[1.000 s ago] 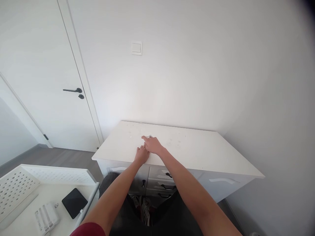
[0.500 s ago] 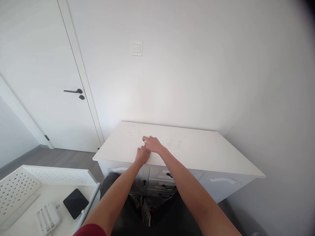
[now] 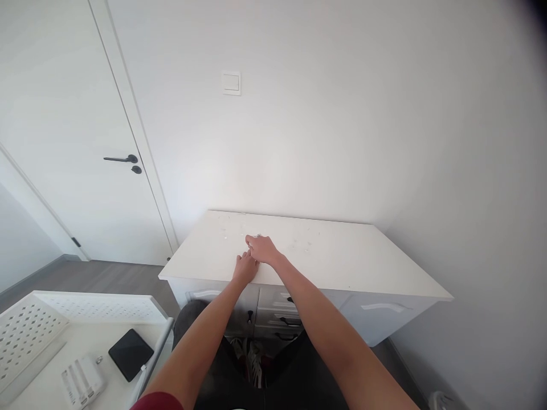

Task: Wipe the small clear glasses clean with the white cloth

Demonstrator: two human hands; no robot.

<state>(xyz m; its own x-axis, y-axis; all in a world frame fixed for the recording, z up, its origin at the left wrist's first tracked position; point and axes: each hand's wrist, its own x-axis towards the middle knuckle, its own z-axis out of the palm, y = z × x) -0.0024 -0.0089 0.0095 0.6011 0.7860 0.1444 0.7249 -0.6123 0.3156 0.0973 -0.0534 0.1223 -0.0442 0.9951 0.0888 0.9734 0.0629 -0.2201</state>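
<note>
- Tiny pale object [image 3: 257, 236] on the white surface [image 3: 342, 262], roughly a third of the way along from the left edge, closer to the front edge than the wall. Way too small and washed out to tell its long axis or which way it points.
- Right hand [image 3: 264, 249] stretched well forward, arm long and nearly straight, crossing in from the lower right, palm down, knuckles up.
- Right fingers [image 3: 250, 241] bunched and curled toward the left, tips right at the little object; can't tell whether pinching it or just touching it.
- Object sits just past the right fingertips, on the wall side of the hand.
- Left hand [image 3: 245, 269] resting at the front edge of the surface, just below the right one and touching it, fingers loosely curled, nothing visible in them.
- Faint specks [image 3: 305, 246] scattered further right on the surface.
- Dark drawer handles [image 3: 280, 322] under the front edge.
- Off to the lower left, a separate white table with a perforated tray [image 3: 25, 330], a black phone [image 3: 130, 354] and a white ribbed block [image 3: 81, 378].
</note>
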